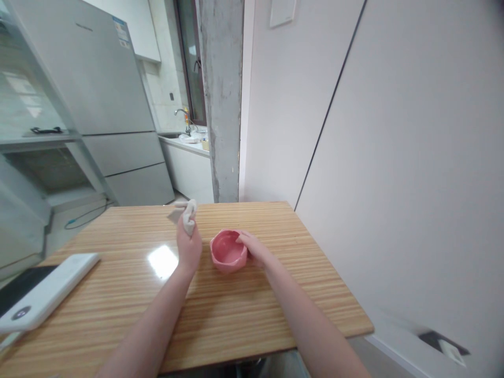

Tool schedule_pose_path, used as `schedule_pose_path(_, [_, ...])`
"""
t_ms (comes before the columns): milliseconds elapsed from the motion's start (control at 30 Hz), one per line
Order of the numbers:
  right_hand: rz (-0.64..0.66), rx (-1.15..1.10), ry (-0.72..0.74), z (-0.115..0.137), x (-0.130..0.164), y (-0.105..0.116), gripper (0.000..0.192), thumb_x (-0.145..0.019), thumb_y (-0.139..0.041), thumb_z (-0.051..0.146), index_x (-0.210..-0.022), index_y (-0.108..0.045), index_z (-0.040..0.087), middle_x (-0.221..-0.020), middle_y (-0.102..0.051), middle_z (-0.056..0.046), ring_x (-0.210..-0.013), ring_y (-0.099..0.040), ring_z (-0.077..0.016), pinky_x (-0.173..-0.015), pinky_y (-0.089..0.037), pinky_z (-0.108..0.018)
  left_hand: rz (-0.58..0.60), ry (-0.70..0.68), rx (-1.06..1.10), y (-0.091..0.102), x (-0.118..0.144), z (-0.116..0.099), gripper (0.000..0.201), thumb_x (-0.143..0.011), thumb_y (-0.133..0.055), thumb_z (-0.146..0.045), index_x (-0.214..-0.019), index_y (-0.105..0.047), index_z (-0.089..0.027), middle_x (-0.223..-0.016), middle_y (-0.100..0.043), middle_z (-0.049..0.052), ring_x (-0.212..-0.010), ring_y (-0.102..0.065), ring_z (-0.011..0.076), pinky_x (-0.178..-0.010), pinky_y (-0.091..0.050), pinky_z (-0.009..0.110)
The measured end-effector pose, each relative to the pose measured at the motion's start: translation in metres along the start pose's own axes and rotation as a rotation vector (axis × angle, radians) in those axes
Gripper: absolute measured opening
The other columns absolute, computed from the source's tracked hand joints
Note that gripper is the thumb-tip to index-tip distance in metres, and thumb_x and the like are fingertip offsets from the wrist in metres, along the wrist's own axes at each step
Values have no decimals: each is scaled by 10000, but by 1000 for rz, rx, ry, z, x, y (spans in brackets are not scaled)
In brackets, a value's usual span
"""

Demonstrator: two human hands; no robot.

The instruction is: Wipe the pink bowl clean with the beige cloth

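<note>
A pink bowl [227,248] with an angular rim is tilted so that its inside shows, low over the wooden table [244,325]; I cannot tell whether its base touches the wood. My right hand [252,247] grips its right side, thumb over the rim and the other fingers hidden behind the wall. To the left of the bowl, my left hand [189,247] is raised and closed around a light grey cloth [189,216]. Part of the cloth sticks out above the fingers and hangs to the left. The cloth and bowl are apart.
At the table's left edge lies a white device [51,294] with a round dial, beside a black panel [23,283]. A white wall [354,157] runs close along the right. Beyond the table stand a grey refrigerator [118,94], a concrete pillar [223,100] and a sink faucet [185,118].
</note>
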State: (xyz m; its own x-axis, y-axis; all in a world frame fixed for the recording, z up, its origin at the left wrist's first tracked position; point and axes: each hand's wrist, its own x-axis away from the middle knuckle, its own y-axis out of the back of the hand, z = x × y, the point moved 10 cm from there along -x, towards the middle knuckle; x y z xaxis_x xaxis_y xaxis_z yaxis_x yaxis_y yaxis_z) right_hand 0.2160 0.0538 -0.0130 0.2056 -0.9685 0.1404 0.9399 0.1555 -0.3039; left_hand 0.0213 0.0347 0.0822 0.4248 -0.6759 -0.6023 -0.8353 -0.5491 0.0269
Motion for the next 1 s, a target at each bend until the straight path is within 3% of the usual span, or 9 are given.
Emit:
schedule_pose_path(67, [-32,-41,20,0,-1,1,303,-612,-537,205,-889,-658,211,-821,-683,20,-744,-583,-139,-669,-435,-246,204,6,26,-26,9,1,401,-897,-432,-400,-1207,-516,-159,-1174,-606,110,-1114,-553,232,-995,-408,399])
schedule_pose_path(167, [-182,-118,95,3,-5,17,291,-629,-580,247,-913,-636,212,-877,-686,13,-822,-600,-150,-745,-447,-260,557,-45,21,-66,35,-4,409,-898,-424,-364,-1251,-497,-171,-1260,-562,114,-1176,-521,239,-1025,-393,419])
schedule_pose_path(267, [-335,-157,147,5,-5,35,306,-629,-625,271,-928,-613,209,-899,-687,1,-868,-610,-163,-801,-455,-281,767,-194,-68,-85,55,-12,434,-895,-412,-272,-1320,-439,-191,-1421,-406,102,-1330,-351,227,-1118,-268,442])
schedule_pose_path(400, [-445,-249,208,7,-4,49,326,-630,-636,273,-946,-574,221,-855,-678,16,-831,-622,-158,-782,-473,-281,813,-312,-163,-89,63,-17,472,-872,-413,-192,-1343,-405,-197,-1488,-292,90,-1390,-222,226,-1141,-212,471])
schedule_pose_path(533, [-463,-361,223,4,-3,50,395,-612,-676,285,-967,-507,247,-806,-662,42,-762,-622,-141,-711,-485,-257,835,-351,-225,-91,68,-23,441,-846,-434,-162,-1284,-465,-199,-1494,-270,85,-1406,-162,249,-1137,-217,496])
schedule_pose_path(733, [-242,-413,62,-2,-3,20,467,-624,-689,318,-1045,-489,288,-941,-667,30,-747,-623,-143,-542,-480,-233,745,-393,-231,-84,61,-32,295,-826,-431,-118,-1082,-570,-164,-1359,-430,115,-1378,-231,260,-1125,-252,494])
schedule_pose_path(833, [-136,-413,-31,-2,-1,12,422,-677,-651,371,-1063,-516,264,-960,-671,1,-740,-622,-145,-534,-493,-243,714,-424,-219,-79,59,-37,283,-818,-432,-102,-1057,-568,-166,-1311,-473,110,-1375,-236,255,-1117,-274,489])
schedule_pose_path(1000, [-115,-381,-113,-6,-1,14,379,-705,-634,361,-1051,-544,235,-914,-682,-21,-729,-627,-150,-549,-503,-250,725,-392,-201,-78,60,-38,301,-830,-438,-137,-1106,-545,-188,-1353,-441,105,-1343,-311,254,-1098,-311,476])
